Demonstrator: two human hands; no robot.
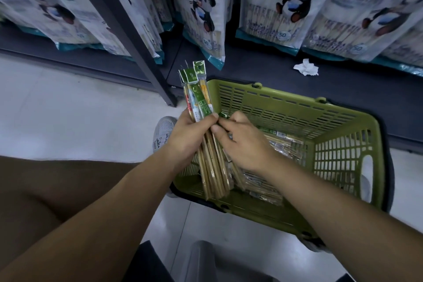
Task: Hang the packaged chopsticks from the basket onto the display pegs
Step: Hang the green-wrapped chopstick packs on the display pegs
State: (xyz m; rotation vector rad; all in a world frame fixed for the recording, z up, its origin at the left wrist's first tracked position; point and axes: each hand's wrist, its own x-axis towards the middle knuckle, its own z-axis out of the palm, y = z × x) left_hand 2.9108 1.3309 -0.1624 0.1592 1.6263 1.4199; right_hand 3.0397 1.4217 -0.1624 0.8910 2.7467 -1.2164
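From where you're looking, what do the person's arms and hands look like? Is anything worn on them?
Both forearms are bare up to the picture's edge: no sleeves show. The left hand and right hand wear no gloves, and no rings, watch or bracelet are visible. The thumbnails look short and plain.

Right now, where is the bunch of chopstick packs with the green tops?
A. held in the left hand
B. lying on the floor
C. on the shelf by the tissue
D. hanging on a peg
A: the left hand grips the bunch of chopstick packs upright over the green basket.
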